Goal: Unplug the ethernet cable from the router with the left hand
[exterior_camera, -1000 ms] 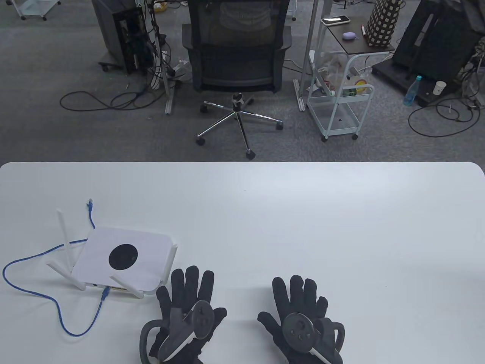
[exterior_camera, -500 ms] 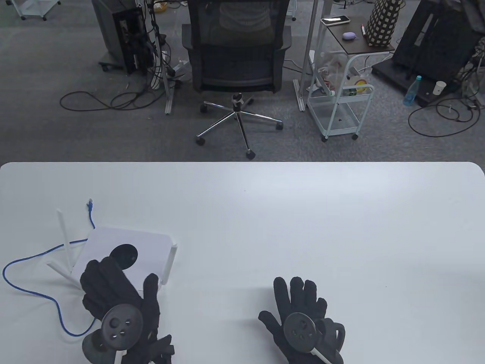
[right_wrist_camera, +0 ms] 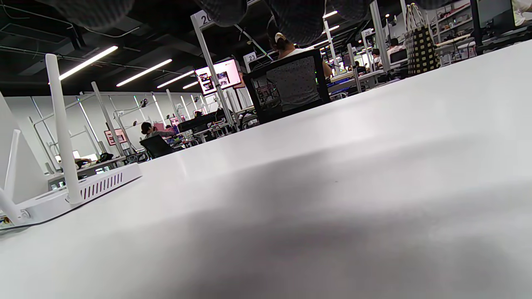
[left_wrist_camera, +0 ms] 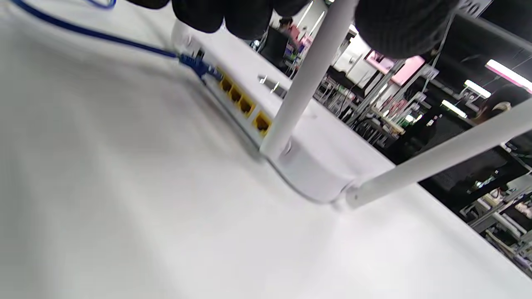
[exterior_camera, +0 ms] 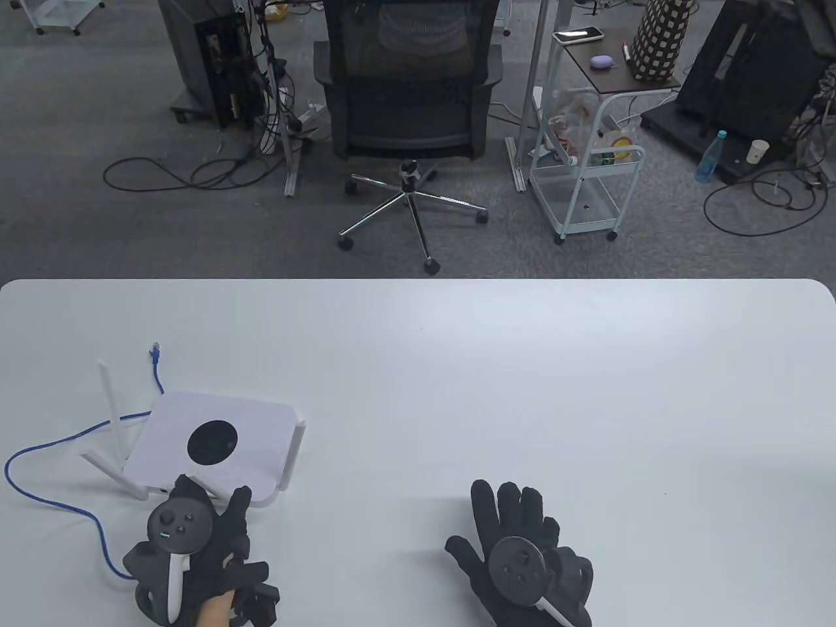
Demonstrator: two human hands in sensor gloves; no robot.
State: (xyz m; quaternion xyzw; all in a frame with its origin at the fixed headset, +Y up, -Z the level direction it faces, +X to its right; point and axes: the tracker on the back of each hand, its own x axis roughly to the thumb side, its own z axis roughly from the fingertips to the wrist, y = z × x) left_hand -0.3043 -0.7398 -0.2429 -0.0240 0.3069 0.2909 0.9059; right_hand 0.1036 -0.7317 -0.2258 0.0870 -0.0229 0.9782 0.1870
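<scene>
The thin, limp ethernet cable [left_wrist_camera: 95, 35] sits plugged into the light router [exterior_camera: 215, 444]; take its stiff plug [left_wrist_camera: 198, 67]. Left hand's [exterior_camera: 196, 548] grip hovers there, whether clenched or released I cannot tell.

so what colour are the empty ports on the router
Yellow ports on the white router, clearest in the left wrist view.

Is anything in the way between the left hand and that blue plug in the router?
Partly. One white antenna rises just beside the left hand's fingertips, right of the blue plug in the wrist view. The plug, in the end port of the router, has nothing over it.
</scene>
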